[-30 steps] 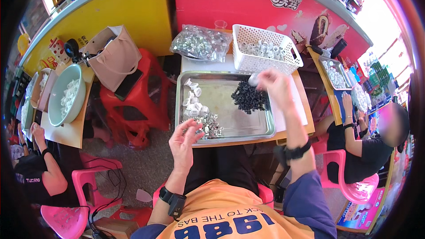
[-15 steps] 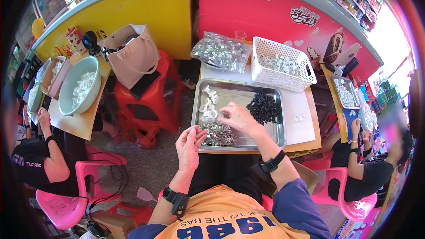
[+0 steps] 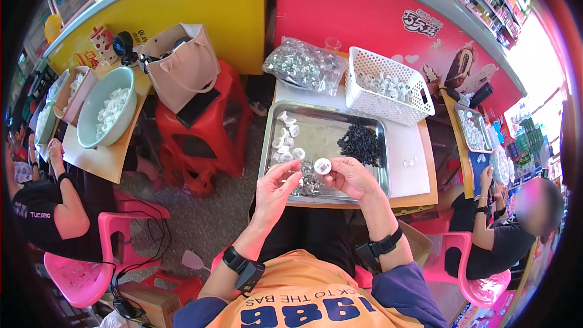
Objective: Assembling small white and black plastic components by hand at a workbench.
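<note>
Over the near side of a steel tray [image 3: 328, 115], my right hand [image 3: 353, 179] pinches a round white plastic part [image 3: 322, 166], its flat face with a dark centre turned up. My left hand [image 3: 274, 192] is just left of it, thumb and fingertips pressed together; anything between them is too small to make out. Beneath both hands lies a heap of small shiny metal pieces [image 3: 308, 183], partly covered by the fingers. More white plastic parts [image 3: 283, 141] lie along the tray's left side. A pile of small black pieces [image 3: 358, 144] sits at its right.
Behind the tray are a clear bag of metal pieces [image 3: 303, 65] and a white perforated basket [image 3: 388, 106] of white parts. Several loose bits lie on the white sheet [image 3: 413, 179] at right. A red stool [image 3: 203, 146] bears a beige handbag [image 3: 182, 79]. People sit at both sides.
My right hand has picked a white plastic part out of the tray and drawn it back to the right. My left hand has moved slightly up and right, closer to it.
</note>
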`<state>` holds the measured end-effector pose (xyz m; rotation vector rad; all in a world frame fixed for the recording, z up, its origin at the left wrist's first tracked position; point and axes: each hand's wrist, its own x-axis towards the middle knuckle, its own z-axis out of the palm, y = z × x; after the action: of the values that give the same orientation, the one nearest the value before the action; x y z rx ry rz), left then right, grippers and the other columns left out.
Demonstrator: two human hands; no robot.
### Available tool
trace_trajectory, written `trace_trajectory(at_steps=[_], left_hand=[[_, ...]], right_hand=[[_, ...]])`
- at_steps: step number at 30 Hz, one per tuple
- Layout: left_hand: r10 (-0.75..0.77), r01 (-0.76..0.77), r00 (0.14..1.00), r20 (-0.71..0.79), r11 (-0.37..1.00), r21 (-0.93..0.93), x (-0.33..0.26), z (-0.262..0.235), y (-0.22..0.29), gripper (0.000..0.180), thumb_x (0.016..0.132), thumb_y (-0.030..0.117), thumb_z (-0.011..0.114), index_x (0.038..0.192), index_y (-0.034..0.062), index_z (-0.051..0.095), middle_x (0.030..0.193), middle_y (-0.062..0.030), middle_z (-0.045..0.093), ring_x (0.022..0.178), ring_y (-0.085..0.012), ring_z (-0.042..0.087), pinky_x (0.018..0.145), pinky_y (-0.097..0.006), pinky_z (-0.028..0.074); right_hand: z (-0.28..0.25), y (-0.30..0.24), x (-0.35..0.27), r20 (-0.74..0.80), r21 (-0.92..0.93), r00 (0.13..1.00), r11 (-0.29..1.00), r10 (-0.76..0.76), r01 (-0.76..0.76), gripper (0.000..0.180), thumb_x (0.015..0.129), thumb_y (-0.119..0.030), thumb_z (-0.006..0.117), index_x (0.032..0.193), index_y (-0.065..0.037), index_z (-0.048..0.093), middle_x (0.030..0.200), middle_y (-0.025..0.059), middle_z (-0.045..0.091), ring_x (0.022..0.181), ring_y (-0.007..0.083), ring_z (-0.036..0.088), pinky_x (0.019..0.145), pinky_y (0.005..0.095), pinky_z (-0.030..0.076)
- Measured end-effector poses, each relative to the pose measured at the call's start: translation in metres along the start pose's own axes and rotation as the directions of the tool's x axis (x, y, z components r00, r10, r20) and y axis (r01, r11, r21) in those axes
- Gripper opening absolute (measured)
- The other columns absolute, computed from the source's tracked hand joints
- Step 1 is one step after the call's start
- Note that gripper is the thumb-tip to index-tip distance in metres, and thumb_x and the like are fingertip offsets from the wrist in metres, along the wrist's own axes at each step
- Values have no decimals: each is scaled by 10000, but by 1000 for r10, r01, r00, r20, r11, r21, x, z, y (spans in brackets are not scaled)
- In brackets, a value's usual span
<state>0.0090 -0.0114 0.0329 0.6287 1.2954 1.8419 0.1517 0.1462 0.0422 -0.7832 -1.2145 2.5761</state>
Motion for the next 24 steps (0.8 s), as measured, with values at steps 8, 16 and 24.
trace_trajectory(at_steps=[8,16,24], left_hand=[[-87,79,995,48,986,144,-3,12,-9,153,814,84,710,932,-8,676,903,-29,634,761,-67,598,663,-203,475],[-279,287,950,137,957,-37,-11,10,-10,69,866,67,639,863,16,591,946,-63,647,836,-131,639,771,-313,560],[-328,365,924,197,910,-197,-19,0,-13,145,872,46,618,1011,6,611,985,-105,663,905,-181,650,790,-318,562]], right_hand=[[18,20,-21,-22,-55,1000,998,-5,3,297,955,-253,526,1076,5,608,858,43,629,652,90,560,610,230,480],[27,47,-39,-166,-393,924,883,-344,258,152,887,-86,625,1003,11,611,886,43,649,743,76,600,656,222,504],[21,47,-44,-119,-457,963,874,-243,164,148,895,-98,610,968,29,629,831,36,655,704,87,606,638,228,496]])
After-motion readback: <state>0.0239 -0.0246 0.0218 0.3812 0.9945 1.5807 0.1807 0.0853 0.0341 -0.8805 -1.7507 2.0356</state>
